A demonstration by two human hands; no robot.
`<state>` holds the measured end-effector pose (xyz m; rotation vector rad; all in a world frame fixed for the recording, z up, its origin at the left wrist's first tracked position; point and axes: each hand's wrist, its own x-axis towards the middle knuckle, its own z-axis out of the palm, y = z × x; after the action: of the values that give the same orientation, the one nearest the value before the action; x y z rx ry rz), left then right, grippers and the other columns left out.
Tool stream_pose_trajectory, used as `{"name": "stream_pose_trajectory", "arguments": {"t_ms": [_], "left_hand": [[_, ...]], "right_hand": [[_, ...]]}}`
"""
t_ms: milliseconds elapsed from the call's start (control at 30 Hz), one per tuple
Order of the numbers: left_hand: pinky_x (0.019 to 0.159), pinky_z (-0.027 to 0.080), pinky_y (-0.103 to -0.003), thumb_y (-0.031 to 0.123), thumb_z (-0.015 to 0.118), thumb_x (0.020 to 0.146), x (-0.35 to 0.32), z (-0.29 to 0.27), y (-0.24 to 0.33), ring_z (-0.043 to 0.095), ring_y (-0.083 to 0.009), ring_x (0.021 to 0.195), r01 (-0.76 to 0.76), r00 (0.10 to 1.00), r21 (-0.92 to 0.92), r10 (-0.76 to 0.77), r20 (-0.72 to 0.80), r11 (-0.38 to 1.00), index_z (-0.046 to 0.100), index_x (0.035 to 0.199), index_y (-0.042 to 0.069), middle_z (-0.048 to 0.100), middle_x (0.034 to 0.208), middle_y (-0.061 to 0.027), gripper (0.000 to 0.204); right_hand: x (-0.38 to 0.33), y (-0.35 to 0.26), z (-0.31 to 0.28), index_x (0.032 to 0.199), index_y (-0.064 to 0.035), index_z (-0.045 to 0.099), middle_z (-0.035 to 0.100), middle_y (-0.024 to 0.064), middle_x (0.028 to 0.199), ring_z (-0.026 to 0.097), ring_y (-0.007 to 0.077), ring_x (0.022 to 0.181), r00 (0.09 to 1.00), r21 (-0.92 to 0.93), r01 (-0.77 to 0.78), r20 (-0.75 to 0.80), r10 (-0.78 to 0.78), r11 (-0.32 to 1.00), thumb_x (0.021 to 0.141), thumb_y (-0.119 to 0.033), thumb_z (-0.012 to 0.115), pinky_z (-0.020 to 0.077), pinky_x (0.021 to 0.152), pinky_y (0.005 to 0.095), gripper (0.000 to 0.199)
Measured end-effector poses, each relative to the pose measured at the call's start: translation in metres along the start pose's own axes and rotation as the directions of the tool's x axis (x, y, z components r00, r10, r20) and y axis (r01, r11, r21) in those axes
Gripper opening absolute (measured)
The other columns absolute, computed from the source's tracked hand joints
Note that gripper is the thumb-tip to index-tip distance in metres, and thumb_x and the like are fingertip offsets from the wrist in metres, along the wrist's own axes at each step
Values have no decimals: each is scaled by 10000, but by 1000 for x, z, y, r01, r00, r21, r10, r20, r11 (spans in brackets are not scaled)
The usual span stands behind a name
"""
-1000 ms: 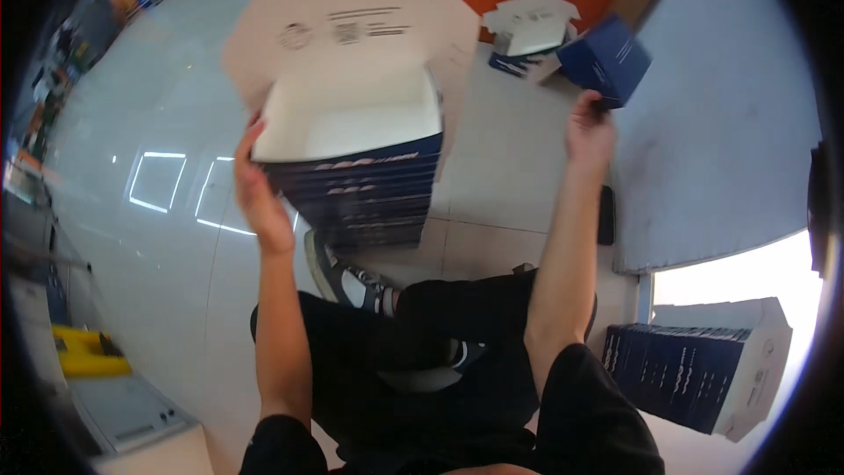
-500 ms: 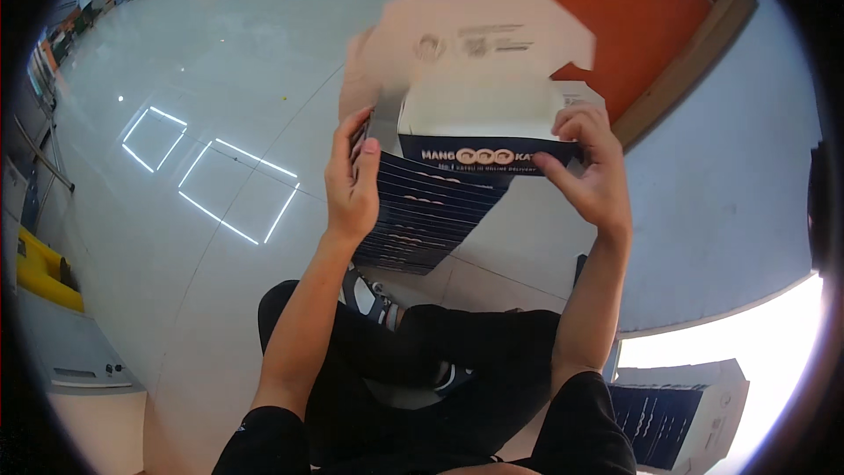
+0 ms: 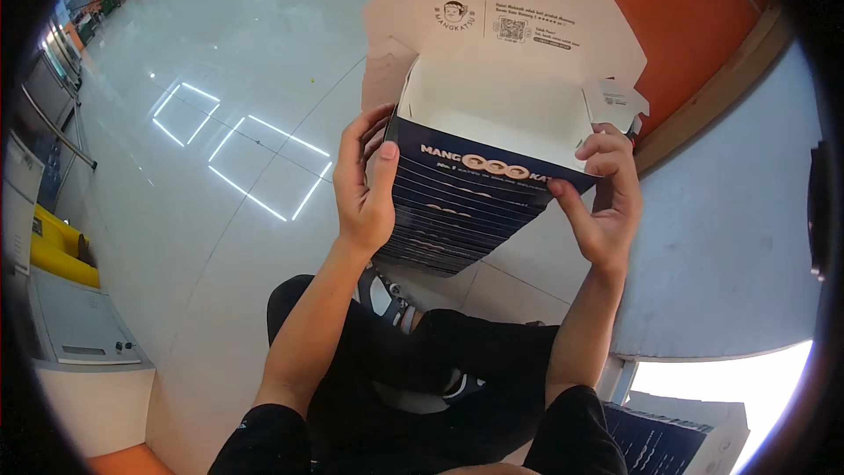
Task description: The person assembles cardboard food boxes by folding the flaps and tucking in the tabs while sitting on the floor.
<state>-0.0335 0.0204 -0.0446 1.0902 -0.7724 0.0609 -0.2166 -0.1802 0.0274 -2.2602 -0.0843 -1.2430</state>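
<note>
An open cardboard food box [image 3: 497,97], cream inside with a dark blue front, sits on top of a tall stack of nested dark blue boxes [image 3: 440,233]. Its lid stands raised at the far side, bearing small printing. My left hand [image 3: 367,185] is closed on the left front corner, thumb at the front and fingers around the side, partly hidden. At the right front corner, my right hand [image 3: 607,198] pinches the box, its thumb on the blue front and its fingers over the rim by a side flap [image 3: 615,104].
A second stack of blue boxes [image 3: 651,440] stands at the lower right. A grey-blue surface [image 3: 712,237] lies to the right, beside an orange panel [image 3: 677,0]. Grey cabinet [image 3: 83,317] and yellow object [image 3: 66,251] are at left. My legs flank the stack's near side.
The open box has shifted left and settled squarely over the stack. My right hand stays at its right corner, and my left hand now holds its left corner along with the stack's edge.
</note>
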Motion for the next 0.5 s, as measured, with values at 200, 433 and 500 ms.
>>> {"name": "stream_pose_trajectory", "arguments": {"t_ms": [200, 433, 500], "left_hand": [[1161, 372, -390, 210, 565, 1072, 2, -7, -7, 503, -266, 1358, -281, 959, 415, 269, 89, 865, 429, 1484, -45, 547, 1445, -208, 503], [880, 548, -401, 165, 737, 923, 47, 68, 86, 701, -355, 1015, -592, 623, 354, 132, 771, 725, 619, 1398, 109, 705, 1222, -166, 493], [793, 560, -395, 156, 736, 921, 60, 87, 86, 714, -346, 888, -600, 561, 431, -30, 827, 674, 646, 1376, 146, 738, 1119, -151, 464]], "right_hand": [[7, 3, 17, 991, -87, 592, 658, 95, 1170, 548, 329, 1203, 1000, -13, -9, -5, 9, 1000, 740, -103, 890, 428, 1028, 422, 390], [-7, 19, 30, 1428, -87, 519, 422, 181, 1526, 458, 351, 1406, 989, 199, -67, -115, 91, 978, 681, -163, 930, 409, 1145, 449, 855], [-14, 28, 34, 1458, -77, 457, 428, 166, 1490, 444, 332, 1405, 977, 215, -66, -184, 107, 974, 683, -160, 931, 407, 1148, 450, 912]]}}
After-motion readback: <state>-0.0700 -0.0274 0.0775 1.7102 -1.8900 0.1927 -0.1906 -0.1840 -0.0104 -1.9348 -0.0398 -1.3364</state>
